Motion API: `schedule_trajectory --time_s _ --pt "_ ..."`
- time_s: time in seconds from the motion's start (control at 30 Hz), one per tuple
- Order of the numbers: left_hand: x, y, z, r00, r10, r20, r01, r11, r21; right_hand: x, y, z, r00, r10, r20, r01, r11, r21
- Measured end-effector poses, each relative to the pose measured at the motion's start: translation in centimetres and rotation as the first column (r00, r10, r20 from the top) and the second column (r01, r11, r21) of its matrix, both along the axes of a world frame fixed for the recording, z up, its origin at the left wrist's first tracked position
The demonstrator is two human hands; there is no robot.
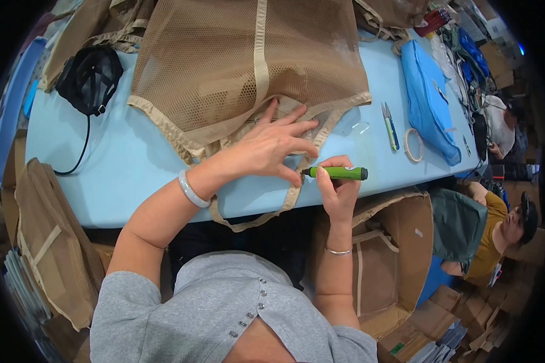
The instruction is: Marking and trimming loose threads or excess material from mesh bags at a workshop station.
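Observation:
Spread over the light blue table lies a brown mesh bag (206, 66) with beige binding and a centre strip. My left hand (277, 144) rests on its near part, fingers spread, the thumb close to the beige strap (292, 192). In my right hand (338, 189) is a green marker pen (339, 173), gripped between thumb and fingers. Its tip points left and meets the strap's edge beside my left thumb; whether it touches is hard to tell. The strap loops down over the table's near edge.
Right of the bag lie thread snips (390, 127), a tape roll (413, 145) and a blue fabric pouch (431, 100). A black mesh cap-like item (89, 78) sits at left. Below right stands a cardboard box (415, 254) holding mesh pieces. Another person (496, 227) works at far right.

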State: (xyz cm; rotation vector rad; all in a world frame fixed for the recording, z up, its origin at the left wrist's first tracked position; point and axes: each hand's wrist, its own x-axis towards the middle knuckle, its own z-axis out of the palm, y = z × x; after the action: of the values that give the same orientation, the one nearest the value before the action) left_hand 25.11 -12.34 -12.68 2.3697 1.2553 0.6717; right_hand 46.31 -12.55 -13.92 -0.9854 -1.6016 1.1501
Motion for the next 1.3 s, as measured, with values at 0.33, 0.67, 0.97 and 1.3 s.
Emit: schedule_trajectory --time_s 0.33,0.67,0.97,1.3 --pt "-0.05 0.02 -0.17 1.0 -0.002 0.009 0.002 1.0 -0.004 -0.35 0.1 0.07 1.0 -0.018 0.005 0.018 1.0 -0.022" --pt "-0.09 0.01 -0.15 1.0 -0.006 -0.004 0.006 1.0 -0.007 0.05 0.06 0.17 0.999 0.032 0.013 -0.031 0.999 -0.014" --pt "-0.07 0.0 0.07 1.0 -0.01 -0.011 0.01 1.0 -0.024 -0.25 0.06 0.0 0.999 -0.021 -0.039 0.021 1.0 0.014" --pt "-0.04 0.03 0.12 1.0 -0.01 -0.025 0.009 1.0 -0.029 -0.27 0.0 0.13 0.996 -0.081 0.021 0.08 0.995 0.055"
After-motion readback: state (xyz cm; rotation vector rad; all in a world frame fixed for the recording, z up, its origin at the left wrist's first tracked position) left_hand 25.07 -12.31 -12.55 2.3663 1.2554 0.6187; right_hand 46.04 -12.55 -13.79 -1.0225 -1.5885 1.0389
